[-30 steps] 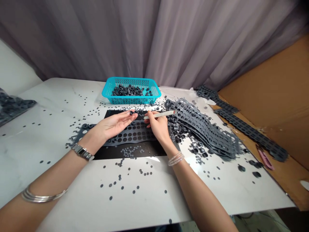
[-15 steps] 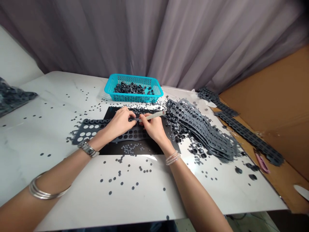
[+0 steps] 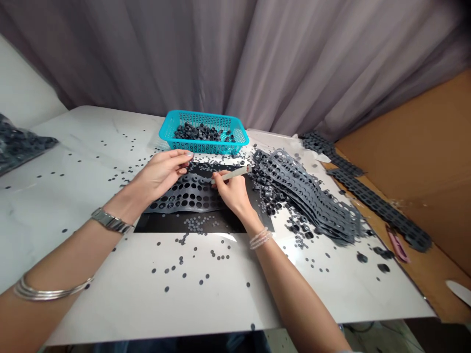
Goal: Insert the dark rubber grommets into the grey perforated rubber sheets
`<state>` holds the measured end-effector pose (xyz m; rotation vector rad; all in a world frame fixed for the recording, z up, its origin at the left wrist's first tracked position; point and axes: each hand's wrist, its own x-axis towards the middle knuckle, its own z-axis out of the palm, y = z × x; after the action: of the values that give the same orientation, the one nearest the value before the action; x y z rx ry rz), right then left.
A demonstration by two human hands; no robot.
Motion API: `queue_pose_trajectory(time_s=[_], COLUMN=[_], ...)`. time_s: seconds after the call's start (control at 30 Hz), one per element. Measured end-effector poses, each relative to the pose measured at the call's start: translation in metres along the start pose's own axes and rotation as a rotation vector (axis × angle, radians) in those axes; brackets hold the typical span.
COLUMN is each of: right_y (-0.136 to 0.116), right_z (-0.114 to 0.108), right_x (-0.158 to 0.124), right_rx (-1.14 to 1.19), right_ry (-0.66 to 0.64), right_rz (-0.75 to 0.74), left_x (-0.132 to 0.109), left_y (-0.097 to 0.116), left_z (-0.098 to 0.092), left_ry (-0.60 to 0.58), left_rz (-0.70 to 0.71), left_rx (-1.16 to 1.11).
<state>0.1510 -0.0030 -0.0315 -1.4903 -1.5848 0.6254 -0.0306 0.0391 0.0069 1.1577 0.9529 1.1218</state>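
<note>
My right hand (image 3: 233, 193) is closed around a pale, pen-like tool (image 3: 237, 173), its tip at the upper edge of a dark perforated rubber strip (image 3: 195, 197). The strip lies slightly bowed on a black mat (image 3: 235, 225), with rows of round holes; its left end is hidden behind my left arm. My left hand (image 3: 164, 174) is raised above the strip's left part, apart from the tool. Its thumb and fingertips are pinched near the basket's front; a small dark bit may be between them, too small to make out.
Behind the mat stands a turquoise basket (image 3: 204, 147) with small black rubber pieces. A stack of perforated strips (image 3: 309, 196) lies right, beside loose black pieces (image 3: 270, 196). Small dark discs are scattered over the white table (image 3: 206, 314). A pink-handled cutter (image 3: 397, 245) lies far right; a filled bag (image 3: 25, 147) far left.
My left hand has left the tool's tip, moving left and up. The strip's left part no longer shows beyond my left arm, and the strip bows up more. My right hand has barely moved.
</note>
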Motion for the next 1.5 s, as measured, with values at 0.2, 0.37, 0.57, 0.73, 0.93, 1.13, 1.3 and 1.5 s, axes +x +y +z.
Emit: queue_pose_trajectory(time_s=[0.2,0.37,0.57,0.73,0.93,1.13,1.3,1.5], right_y=[0.004,-0.002,0.002,0.003,0.001,-0.004,-0.003,0.002], right_z=[-0.012,-0.017,-0.002,0.0,0.0,0.002,0.003,-0.009], right_x=[0.001,0.0,-0.001,-0.002,-0.001,-0.002,-0.001,-0.002], right_rx=[0.278,0.373,0.261,0.18,0.095,-0.071,0.017,0.277], right_ry=[0.081,0.126,0.005,-0.048,-0.041,-0.018,-0.013,-0.04], right_rz=[0.196,0.215,0.091,0.031,-0.038,-0.115,-0.039,0.117], left_x=[0.001,-0.001,-0.001,-0.003,-0.007,-0.013,-0.01,0.0], left_y=[-0.004,-0.004,-0.004,-0.005,-0.013,-0.01,0.009,0.003], left_z=[-0.011,-0.003,0.009,0.011,0.019,0.024,0.004,-0.011], left_ry=[-0.006,0.012,-0.035,-0.034,-0.145,-0.181,-0.005,0.093], left_rz=[-0.379,-0.414,-0.327,-0.012,0.301,0.34,0.031,-0.409], left_rx=[-0.442,-0.539,-0.224,0.581,1.339,1.232,0.337,-0.413])
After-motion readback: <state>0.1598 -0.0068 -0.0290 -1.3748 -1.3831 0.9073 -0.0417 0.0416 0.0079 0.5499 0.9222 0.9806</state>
